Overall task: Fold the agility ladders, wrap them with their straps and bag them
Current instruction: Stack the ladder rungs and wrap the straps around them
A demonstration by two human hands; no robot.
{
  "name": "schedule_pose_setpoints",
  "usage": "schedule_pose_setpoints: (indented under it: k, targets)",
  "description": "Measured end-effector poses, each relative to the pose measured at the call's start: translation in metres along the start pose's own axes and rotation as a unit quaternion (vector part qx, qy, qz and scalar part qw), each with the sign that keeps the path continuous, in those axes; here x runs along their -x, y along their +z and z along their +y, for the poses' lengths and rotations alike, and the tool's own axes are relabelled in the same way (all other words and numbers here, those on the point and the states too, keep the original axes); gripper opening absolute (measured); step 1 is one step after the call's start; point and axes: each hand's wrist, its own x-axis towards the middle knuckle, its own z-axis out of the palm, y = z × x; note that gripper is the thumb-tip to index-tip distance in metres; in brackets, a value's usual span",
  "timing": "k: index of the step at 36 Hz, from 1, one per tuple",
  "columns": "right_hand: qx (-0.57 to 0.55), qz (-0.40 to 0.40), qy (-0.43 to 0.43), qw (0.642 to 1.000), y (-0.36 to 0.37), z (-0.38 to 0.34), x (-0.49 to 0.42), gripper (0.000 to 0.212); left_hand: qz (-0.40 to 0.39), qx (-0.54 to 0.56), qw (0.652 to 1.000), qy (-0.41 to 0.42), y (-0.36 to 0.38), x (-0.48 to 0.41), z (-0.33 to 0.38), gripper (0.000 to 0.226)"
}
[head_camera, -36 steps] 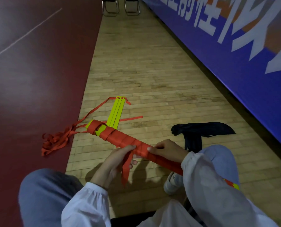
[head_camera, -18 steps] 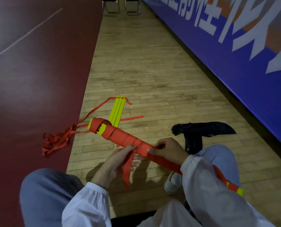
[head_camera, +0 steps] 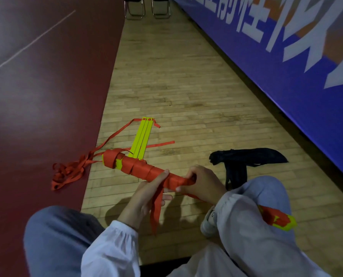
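Since half a sec ago, right hand [head_camera: 200, 182] turned further over the ladder bundle [head_camera: 138, 168]; its fingers now curl down over the top and grip it, thumb below, knuckles up. Also the bundle's near end came out more behind my right knee [head_camera: 266, 196] and shows a yellow tip w/ red wrap. In the head view the bundle lies slanted in the air above the wood floor [head_camera: 186, 86], far end to the left, near end to the right, wrapped almost fully w/ the red strap; some yellow shows btw the turns at the far end. Left hand [head_camera: 146, 194] is under the bundle; the index finger lies straight on the wrap and presses it, and the loose strap end [head_camera: 156, 212] hangs down from btw the index and the other fingers, pinched there as far as I can see. On the floor beyond, the second ladder [head_camera: 141, 136] lies flat, yellow rungs stacked together, its red straps in a heap [head_camera: 70, 172] on the dark red floor [head_camera: 36, 96]. Black bag [head_camera: 246, 158] lies crumpled near my right knee, apart from both hands. Blue banner [head_camera: 286, 76] runs along the right side; two chairs [head_camera: 146, 7] stand far at the top.
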Motion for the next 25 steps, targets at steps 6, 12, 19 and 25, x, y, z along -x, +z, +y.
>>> schedule_pose_setpoints:
  k: [6,12,19,25]
  targets:
    - [-0.037,-0.074,-0.01,0.996,-0.012,0.007,-0.009,0.027,0.0,-0.001,1.0,-0.013,0.0,-0.001,-0.001,0.048]
    - [0.008,-0.169,0.035,0.985,-0.022,0.015,-0.013,0.061,-0.003,-0.011,1.0,-0.008,-0.003,0.0,-0.004,0.052]
    - [0.013,-0.221,0.088,0.971,-0.018,0.015,-0.01,0.088,-0.012,-0.011,1.0,-0.005,-0.007,0.005,-0.004,0.051]
    - [-0.024,-0.175,0.071,0.982,-0.014,0.02,-0.008,0.111,-0.029,-0.01,1.0,-0.004,-0.007,0.006,-0.002,0.062]
